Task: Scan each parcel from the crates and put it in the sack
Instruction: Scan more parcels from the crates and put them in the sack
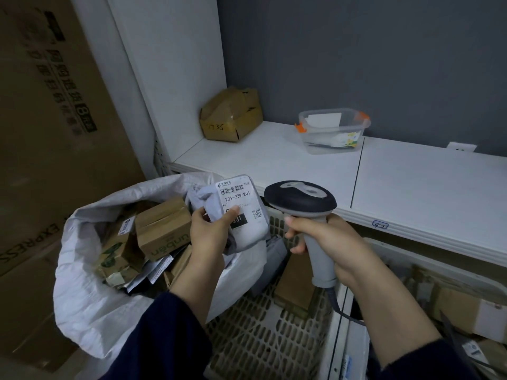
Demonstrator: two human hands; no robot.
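Head view, as I read it: left hand [208, 231] grips the grey parcel [242, 207], thumb on its label; right hand [329, 242] is curled round the scanner [300, 200] handle, scanner head just beside the parcel. I see the parcel held where the white sack [82, 297] meets the lattice crate [263, 341].

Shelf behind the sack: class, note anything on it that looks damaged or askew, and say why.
The brown cardboard box in the back left corner of the shelf looks crushed: its top is buckled, and it sits lopsided. The clear tub to its right looks intact.
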